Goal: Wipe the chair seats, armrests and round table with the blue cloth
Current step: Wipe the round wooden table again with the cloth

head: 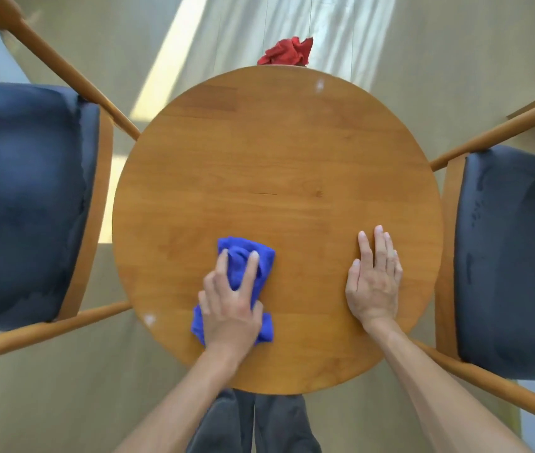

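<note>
A round wooden table [276,165] fills the middle of the view. A bunched blue cloth [253,259] lies on its near left part. My left hand [231,305] presses down on the cloth with spread fingers, and cloth shows past both sides of the palm. Flat on the bare tabletop to the right rests my right hand [374,279], fingers straight and together, holding nothing. A chair with a dark blue seat [21,197] and wooden armrests [73,76] stands left of the table. A second dark seat [514,256] stands on the right.
A crumpled red cloth [287,52] lies on the floor just beyond the table's far edge. The right chair's wooden armrests [494,129] run close to the table rim. My legs in dark trousers [253,423] stand at the near edge. Light floor surrounds everything.
</note>
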{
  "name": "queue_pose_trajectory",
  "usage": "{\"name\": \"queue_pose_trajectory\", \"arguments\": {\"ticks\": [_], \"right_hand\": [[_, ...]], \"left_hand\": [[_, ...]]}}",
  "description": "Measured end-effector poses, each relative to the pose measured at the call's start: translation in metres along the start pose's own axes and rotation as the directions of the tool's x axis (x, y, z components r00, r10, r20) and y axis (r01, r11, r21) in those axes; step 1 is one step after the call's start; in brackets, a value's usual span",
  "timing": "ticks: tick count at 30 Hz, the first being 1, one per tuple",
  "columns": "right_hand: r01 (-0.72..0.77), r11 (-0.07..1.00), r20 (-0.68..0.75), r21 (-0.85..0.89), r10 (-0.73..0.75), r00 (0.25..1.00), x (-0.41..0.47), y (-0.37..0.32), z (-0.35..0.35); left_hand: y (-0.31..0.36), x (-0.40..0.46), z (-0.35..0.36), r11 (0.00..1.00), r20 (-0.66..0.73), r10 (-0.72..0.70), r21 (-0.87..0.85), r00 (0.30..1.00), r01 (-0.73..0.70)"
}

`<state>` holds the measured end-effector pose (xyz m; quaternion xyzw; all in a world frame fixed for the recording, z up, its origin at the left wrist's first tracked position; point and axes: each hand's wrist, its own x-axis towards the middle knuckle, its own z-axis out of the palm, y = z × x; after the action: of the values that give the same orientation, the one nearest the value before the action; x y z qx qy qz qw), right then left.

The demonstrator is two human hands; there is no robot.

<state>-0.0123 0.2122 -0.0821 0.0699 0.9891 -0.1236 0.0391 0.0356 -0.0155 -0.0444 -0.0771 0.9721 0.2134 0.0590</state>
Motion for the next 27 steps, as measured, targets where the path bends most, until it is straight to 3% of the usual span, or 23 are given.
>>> {"name": "queue_pose_trajectory", "arguments": {"ticks": [2, 5, 7, 8, 10, 11, 13, 15, 16, 18, 20, 22, 24, 25, 27], "right_hand": [[-0.006, 0.998, 0.010, 0.062, 0.005, 1.000, 0.002, -0.002, -0.006], [-0.101, 0.928, 0.042, 0.358, 0.093, 0.995, 0.002, -0.008, -0.021], [-0.185, 0.835, 0.043, 0.518, 0.191, 0.981, -0.016, -0.018, -0.032], [-0.203, 0.833, 0.039, 0.514, 0.214, 0.976, -0.032, -0.026, -0.034], [-0.210, 0.918, 0.024, 0.337, 0.215, 0.976, -0.071, -0.046, -0.028], [-0.220, 0.950, 0.033, 0.222, 0.218, 0.975, -0.088, -0.060, -0.020], [-0.226, 0.968, 0.070, 0.110, 0.219, 0.973, -0.108, -0.094, -0.006], [-0.091, 0.991, 0.079, 0.100, 0.084, 0.993, -0.120, -0.118, 0.005], [0.084, 0.992, 0.073, 0.096, -0.091, 0.993, -0.125, -0.123, 0.011], [0.415, 0.901, 0.087, 0.129, -0.427, 0.900, -0.128, -0.113, 0.015], [0.540, 0.831, 0.071, 0.131, -0.551, 0.831, -0.109, -0.087, 0.009], [0.437, 0.898, 0.028, 0.048, -0.438, 0.898, -0.084, -0.057, -0.004], [0.096, 0.993, -0.003, -0.072, -0.096, 0.995, -0.061, -0.037, -0.020], [-0.069, 0.991, 0.007, -0.119, 0.071, 0.997, -0.053, -0.035, -0.028], [-0.237, 0.956, 0.070, -0.174, 0.252, 0.965, -0.043, -0.038, -0.040]], "left_hand": [[0.051, -0.038, 0.020, 0.995, 0.157, 0.099, -0.036, 0.983, -0.094], [0.100, -0.046, 0.023, 0.946, 0.395, 0.056, -0.314, 0.917, 0.077], [0.090, -0.031, 0.020, 0.924, 0.350, 0.099, -0.379, 0.932, 0.044], [0.077, -0.023, 0.012, 0.916, 0.313, 0.140, -0.402, 0.939, -0.002], [0.039, -0.007, -0.004, 0.938, 0.189, 0.100, -0.344, 0.977, -0.030], [0.012, 0.001, -0.009, 0.975, 0.104, 0.055, -0.219, 0.993, -0.031], [-0.034, 0.013, -0.022, 0.993, 0.073, -0.122, 0.009, 0.990, 0.121], [-0.058, 0.014, -0.030, 0.980, 0.115, -0.186, 0.097, 0.976, 0.175], [-0.060, 0.013, -0.031, 0.982, 0.122, -0.172, 0.102, 0.977, 0.161], [-0.058, 0.012, -0.032, 0.985, 0.121, -0.165, 0.076, 0.979, 0.157], [-0.055, 0.013, -0.032, 0.981, 0.156, -0.191, 0.048, 0.969, 0.186], [-0.056, 0.015, -0.035, 0.978, 0.204, -0.205, 0.063, 0.957, 0.196], [-0.051, 0.017, -0.038, 0.977, 0.259, -0.212, 0.089, 0.942, 0.196], [-0.047, 0.017, -0.040, 0.976, 0.288, -0.216, 0.100, 0.933, 0.196], [-0.034, 0.019, -0.045, 0.978, 0.345, -0.206, 0.098, 0.916, 0.183]]}}
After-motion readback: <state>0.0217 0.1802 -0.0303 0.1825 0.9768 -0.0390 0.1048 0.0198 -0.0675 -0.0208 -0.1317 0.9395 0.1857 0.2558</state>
